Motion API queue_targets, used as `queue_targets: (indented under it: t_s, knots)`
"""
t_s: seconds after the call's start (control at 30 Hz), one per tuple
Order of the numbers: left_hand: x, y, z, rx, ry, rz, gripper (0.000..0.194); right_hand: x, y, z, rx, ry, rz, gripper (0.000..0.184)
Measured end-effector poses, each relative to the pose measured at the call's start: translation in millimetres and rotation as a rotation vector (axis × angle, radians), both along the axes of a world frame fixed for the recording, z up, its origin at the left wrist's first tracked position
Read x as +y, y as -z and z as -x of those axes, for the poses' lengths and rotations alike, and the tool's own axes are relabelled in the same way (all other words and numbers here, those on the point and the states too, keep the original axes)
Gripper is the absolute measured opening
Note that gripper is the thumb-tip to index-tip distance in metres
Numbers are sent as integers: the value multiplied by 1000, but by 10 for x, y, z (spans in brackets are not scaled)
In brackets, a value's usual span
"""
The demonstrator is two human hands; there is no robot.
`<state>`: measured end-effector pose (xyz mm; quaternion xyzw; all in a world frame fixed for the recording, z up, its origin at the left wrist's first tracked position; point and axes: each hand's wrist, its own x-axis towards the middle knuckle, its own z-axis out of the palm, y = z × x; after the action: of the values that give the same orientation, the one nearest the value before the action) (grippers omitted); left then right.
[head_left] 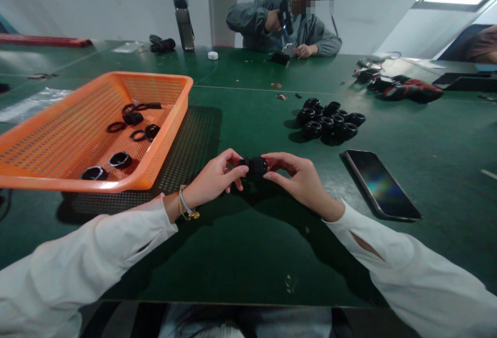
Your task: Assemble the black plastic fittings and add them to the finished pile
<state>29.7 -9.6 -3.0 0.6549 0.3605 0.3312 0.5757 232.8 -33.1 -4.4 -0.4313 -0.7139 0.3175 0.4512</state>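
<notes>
Both my hands meet over the green table and pinch one small black threaded fitting between them. My left hand grips its left end with thumb and fingertips. My right hand holds the right end, fingers curled round it. A pile of several similar black fittings lies just beyond my right hand. An orange mesh basket at the left holds black rings and nuts.
A dark phone lies face up at my right. Another person in a grey jacket works at the far side of the table. A bottle stands at the back, and black and red items lie far right.
</notes>
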Motion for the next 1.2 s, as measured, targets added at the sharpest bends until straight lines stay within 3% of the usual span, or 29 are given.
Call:
queue_targets:
  t_s: [0.7,0.9,1.2]
  knots:
    - [-3,-14,0,19,2,-6,26,-2,2,14,23,44,33,28]
    - [-5,-12,-7,6,0,11,27,-3,-4,-15,0,-12,42,34]
    - [3,-11,-9,0,1,9,27,7,15,-8,-14,4,-30,29]
